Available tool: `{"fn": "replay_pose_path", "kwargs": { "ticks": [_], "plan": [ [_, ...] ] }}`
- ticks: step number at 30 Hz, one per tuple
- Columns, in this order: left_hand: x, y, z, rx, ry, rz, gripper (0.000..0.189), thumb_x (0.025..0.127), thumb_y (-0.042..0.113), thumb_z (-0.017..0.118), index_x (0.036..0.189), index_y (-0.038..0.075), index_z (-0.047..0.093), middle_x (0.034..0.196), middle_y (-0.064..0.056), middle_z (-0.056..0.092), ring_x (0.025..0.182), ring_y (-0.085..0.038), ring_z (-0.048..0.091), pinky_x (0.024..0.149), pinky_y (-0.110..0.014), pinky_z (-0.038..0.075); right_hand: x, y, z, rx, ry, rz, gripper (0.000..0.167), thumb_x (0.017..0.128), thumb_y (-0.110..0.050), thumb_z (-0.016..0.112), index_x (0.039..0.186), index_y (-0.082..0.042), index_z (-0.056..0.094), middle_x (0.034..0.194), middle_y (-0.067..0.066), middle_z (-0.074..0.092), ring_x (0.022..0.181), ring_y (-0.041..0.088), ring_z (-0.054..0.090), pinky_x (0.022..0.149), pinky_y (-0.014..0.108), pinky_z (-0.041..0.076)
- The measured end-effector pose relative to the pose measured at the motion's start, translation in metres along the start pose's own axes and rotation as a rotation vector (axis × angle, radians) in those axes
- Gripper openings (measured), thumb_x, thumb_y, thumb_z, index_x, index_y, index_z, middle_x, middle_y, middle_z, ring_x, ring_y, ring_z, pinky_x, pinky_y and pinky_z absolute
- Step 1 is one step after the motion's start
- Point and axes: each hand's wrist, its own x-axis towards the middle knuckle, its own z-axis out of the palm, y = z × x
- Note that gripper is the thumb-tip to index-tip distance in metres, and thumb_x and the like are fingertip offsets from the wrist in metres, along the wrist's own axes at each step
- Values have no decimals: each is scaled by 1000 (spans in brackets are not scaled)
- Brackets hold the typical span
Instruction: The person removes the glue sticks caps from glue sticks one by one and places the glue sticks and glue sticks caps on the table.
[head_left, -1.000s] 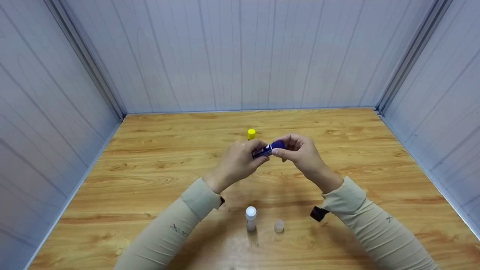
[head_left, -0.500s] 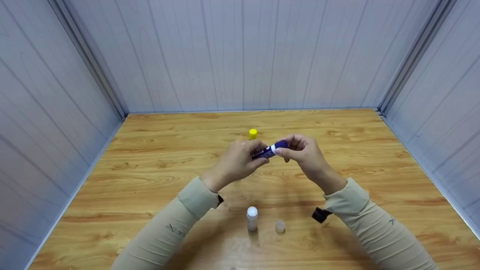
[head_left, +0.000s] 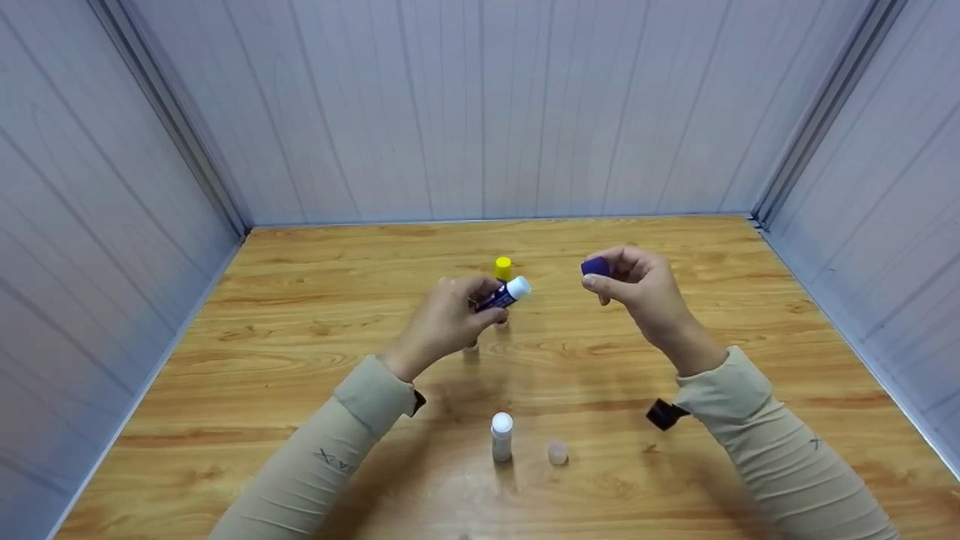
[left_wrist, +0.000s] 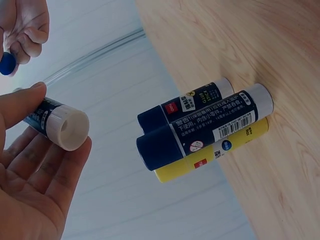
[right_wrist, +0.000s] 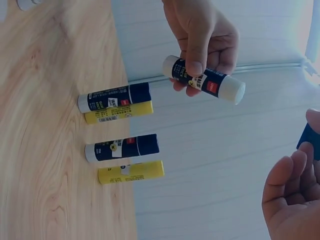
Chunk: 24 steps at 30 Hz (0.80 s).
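Note:
My left hand (head_left: 450,311) holds a dark blue glue stick (head_left: 496,297) between thumb and fingers, tilted, clear above the table. Its uncapped white end (left_wrist: 72,127) points toward the right; in the left wrist view a hollow shows inside it. My right hand (head_left: 649,289) pinches the blue cap (head_left: 596,267) between thumb and fingertips, apart from the stick and to its right. Behind the left hand, a yellow glue stick (head_left: 503,266) stands upright. The right wrist view has two blue-capped glue sticks (right_wrist: 122,148) and two yellow ones (right_wrist: 131,172) standing on the table.
Nearer the person, a white tube (head_left: 502,436) stands upright on the wooden table (head_left: 300,337). A small translucent cap (head_left: 557,452) sits to its right. Pale panel walls (head_left: 480,112) enclose the table at the back and both sides.
The blue cap has come off the glue stick. My right hand has moved right and away with the cap, while my left hand has shifted left with the stick.

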Motion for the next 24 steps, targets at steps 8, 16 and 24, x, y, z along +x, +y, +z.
{"fn": "replay_pose_path", "kwargs": {
  "ticks": [8, 16, 24],
  "plan": [
    [-1, -2, -1, -68, 44, -5, 28, 99, 8, 80, 126, 0, 74, 116, -13, 80, 99, -22, 77, 88, -40, 66, -4, 4, -1, -168, -44, 0, 27, 90, 9, 79, 115, 6, 70, 94, 1, 72, 80, 12, 66, 71, 23, 58],
    [-3, 1, -2, -122, 70, 20, 27, 99, 8, 81, 124, 1, 73, 112, -12, 79, 92, -19, 75, 82, -35, 64, -7, 11, -3, -273, -158, -11, 29, 90, 6, 82, 117, 9, 69, 100, 0, 73, 81, 12, 66, 73, 22, 58],
    [-9, -1, -2, -182, 86, 51, 27, 98, 11, 82, 123, 5, 74, 108, -7, 79, 88, -15, 74, 77, -29, 63, -15, 21, -1, -389, -226, -17, 27, 92, 2, 79, 118, 7, 72, 102, 13, 71, 79, 13, 62, 70, 22, 54]
  ]
}}
